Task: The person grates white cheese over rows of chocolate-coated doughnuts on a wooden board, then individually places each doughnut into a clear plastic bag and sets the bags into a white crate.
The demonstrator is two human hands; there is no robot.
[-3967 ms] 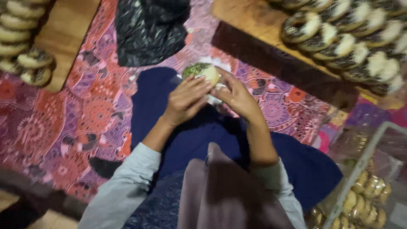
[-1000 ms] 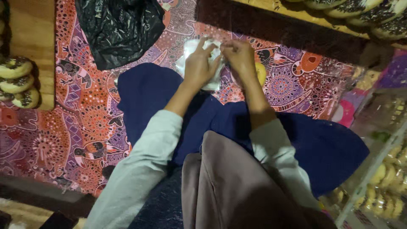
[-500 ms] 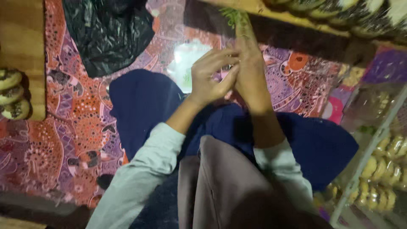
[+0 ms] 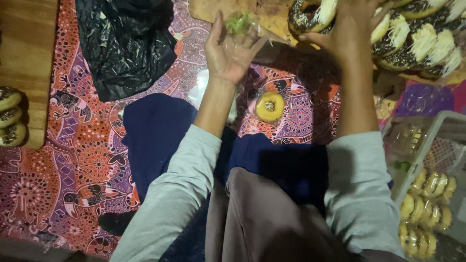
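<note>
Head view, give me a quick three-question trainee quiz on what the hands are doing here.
1. True or false: the left hand holds a clear bag.
2. Which does the right hand reach for? A) black bag B) frosted donuts on the board C) crate
3. Fill in: the yellow donut lies on the patterned ____.

Key
1. True; the bag has something green in it.
2. B; the donuts sit on the wooden board, not near the black bag or crate.
3. Cloth.
</note>
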